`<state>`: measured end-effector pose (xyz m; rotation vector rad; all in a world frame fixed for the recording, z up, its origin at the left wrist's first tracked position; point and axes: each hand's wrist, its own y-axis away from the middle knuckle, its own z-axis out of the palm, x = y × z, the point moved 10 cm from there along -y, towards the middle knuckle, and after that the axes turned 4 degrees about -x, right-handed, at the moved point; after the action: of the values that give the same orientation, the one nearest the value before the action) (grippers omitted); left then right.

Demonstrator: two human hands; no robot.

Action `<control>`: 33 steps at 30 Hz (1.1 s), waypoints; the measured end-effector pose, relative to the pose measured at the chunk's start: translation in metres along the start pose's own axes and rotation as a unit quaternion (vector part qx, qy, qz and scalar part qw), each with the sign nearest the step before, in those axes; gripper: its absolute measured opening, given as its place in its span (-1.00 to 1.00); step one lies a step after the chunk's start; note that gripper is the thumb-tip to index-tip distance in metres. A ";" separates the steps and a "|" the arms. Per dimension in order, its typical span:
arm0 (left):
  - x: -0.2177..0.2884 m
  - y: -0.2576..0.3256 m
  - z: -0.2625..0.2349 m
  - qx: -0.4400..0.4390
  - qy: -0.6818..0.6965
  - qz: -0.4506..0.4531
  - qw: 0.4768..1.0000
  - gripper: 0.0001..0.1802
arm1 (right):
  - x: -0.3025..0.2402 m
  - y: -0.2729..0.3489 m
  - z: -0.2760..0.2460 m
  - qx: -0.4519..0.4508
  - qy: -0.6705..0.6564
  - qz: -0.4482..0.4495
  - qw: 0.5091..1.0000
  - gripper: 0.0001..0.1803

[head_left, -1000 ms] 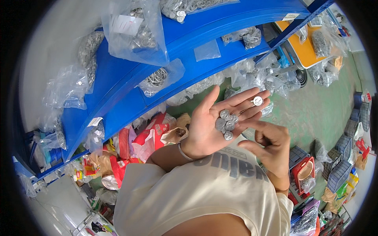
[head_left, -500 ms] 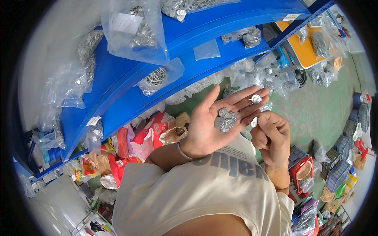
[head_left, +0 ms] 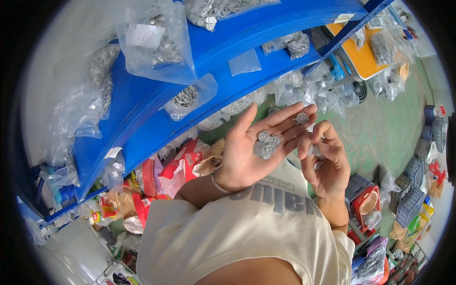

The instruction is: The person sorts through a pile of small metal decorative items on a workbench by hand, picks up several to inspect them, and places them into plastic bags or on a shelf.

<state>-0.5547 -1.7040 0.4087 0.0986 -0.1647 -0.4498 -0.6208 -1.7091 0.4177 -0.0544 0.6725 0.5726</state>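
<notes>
I am holding my left hand (head_left: 246,154) palm up and wide, its fingers stretched out, and a cluster of silver discs (head_left: 267,145) is lying toward the finger edge of the palm. A single disc (head_left: 301,118) is resting farther out, near the fingertips. My right hand (head_left: 328,166) is curling narrow beside the little-finger edge of the left, holding small silver pieces (head_left: 316,151) among its fingers; I cannot tell whether the hands are touching. Beyond them, a bag of metal rings (head_left: 186,97) is lying near the front edge of the lower blue shelf (head_left: 213,109).
</notes>
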 end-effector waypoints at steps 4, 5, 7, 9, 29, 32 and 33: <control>0.001 -0.001 0.001 -0.017 -0.013 0.013 1.000 -0.25 | -0.011 0.004 0.004 0.010 0.284 -0.035 0.958 -0.83; 0.001 0.000 0.001 -0.011 0.003 0.013 1.000 -0.26 | -0.015 0.006 0.011 0.000 0.436 -0.048 0.899 -0.82; 0.003 0.001 0.004 -0.018 -0.031 0.018 0.999 -0.26 | -0.016 0.003 0.031 -0.024 0.535 -0.068 0.842 -0.78; 0.002 0.001 0.005 -0.032 -0.031 0.021 0.999 -0.26 | -0.011 0.000 0.038 -0.035 0.593 -0.102 0.798 -0.74; 0.006 0.004 0.005 -0.027 -0.039 0.046 0.998 -0.31 | -0.011 0.004 0.004 0.098 0.415 -0.060 0.902 -0.89; 0.004 0.004 0.002 -0.025 -0.022 0.041 0.999 -0.31 | -0.003 0.005 -0.008 0.101 0.293 -0.006 0.951 -0.84; 0.002 0.003 0.001 -0.026 -0.016 0.039 0.999 -0.31 | -0.002 0.005 -0.010 0.101 0.277 0.006 0.956 -0.83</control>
<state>-0.5512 -1.7020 0.4106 0.0336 -0.1886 -0.3768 -0.6301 -1.7084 0.4117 -0.0185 1.2757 0.4977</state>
